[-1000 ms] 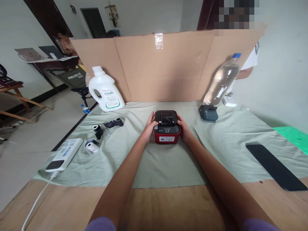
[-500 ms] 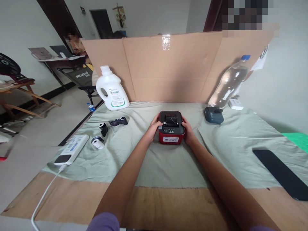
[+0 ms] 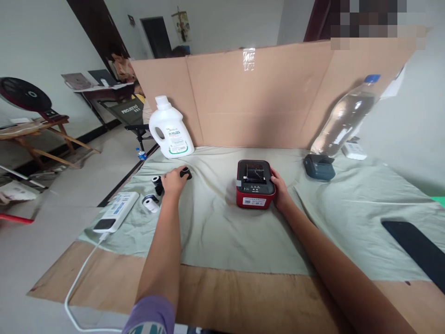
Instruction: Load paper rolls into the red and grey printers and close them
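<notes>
A small red and black label printer [image 3: 256, 185] stands on the green cloth, with a glossy black strip under its top window. My right hand [image 3: 279, 188] grips the printer's right side, thumb near the top edge. Farther left, my left hand [image 3: 174, 181] is closed over the loose tail of a black roll [image 3: 186, 173]; the fingertips are partly hidden. Beside that hand lie another black roll [image 3: 157, 184] with a white core and a white roll [image 3: 150, 203] with a dark strip around its back.
A white jug [image 3: 173, 132] and a large clear bottle [image 3: 342, 123] stand before the cardboard screen [image 3: 246, 102]. A dark small device [image 3: 319, 168] sits by the bottle. A power strip [image 3: 116, 213] with a cable lies left, a black phone [image 3: 415, 248] right.
My left hand has left the printer's left side and moved left to the black roll. My right hand stays on the printer. The view has turned slightly left.
</notes>
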`<act>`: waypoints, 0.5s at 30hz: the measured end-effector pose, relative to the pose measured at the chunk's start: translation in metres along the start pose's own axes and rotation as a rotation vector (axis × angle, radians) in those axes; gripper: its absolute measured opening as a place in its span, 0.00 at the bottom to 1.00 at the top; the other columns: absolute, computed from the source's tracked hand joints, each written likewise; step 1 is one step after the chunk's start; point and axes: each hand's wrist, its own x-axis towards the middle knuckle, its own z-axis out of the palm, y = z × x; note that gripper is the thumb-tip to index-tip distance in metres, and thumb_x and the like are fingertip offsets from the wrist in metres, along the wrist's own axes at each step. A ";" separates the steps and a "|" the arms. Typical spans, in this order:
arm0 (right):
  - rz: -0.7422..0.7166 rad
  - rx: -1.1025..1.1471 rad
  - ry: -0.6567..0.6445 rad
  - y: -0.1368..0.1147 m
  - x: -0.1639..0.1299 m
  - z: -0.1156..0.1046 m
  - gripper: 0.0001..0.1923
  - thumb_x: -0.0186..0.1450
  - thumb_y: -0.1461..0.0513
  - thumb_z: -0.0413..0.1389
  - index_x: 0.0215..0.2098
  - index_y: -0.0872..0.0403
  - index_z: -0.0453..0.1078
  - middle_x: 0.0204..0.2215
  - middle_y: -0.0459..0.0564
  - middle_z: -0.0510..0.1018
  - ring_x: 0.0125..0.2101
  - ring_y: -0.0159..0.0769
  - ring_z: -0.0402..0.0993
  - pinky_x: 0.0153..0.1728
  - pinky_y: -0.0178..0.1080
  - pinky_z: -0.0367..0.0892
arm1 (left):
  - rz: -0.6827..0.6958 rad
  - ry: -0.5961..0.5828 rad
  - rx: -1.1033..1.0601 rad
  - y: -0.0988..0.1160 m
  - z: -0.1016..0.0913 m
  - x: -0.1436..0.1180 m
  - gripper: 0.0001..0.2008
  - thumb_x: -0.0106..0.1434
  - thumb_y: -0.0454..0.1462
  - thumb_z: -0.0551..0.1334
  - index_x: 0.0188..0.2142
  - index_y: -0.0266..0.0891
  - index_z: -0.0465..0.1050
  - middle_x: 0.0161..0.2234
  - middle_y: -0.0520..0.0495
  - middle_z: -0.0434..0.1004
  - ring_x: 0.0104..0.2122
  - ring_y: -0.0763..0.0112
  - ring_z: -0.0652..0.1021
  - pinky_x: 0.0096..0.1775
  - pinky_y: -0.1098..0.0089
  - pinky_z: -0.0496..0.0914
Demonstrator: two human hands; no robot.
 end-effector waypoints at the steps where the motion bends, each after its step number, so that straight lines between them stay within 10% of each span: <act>1: -0.002 -0.003 -0.001 0.000 0.000 0.000 0.26 0.57 0.51 0.60 0.54 0.45 0.71 0.57 0.46 0.76 0.60 0.50 0.67 0.63 0.53 0.60 | -0.023 -0.004 -0.009 0.000 0.000 0.000 0.22 0.62 0.46 0.60 0.56 0.49 0.72 0.51 0.42 0.80 0.53 0.50 0.76 0.57 0.54 0.61; 15: 0.003 0.060 -0.020 0.002 0.001 -0.001 0.25 0.58 0.52 0.62 0.53 0.45 0.72 0.57 0.45 0.76 0.60 0.48 0.67 0.64 0.53 0.59 | -0.397 -0.278 -0.416 -0.007 -0.042 -0.001 0.14 0.53 0.47 0.61 0.26 0.39 0.73 0.26 0.40 0.82 0.30 0.54 0.82 0.33 0.62 0.74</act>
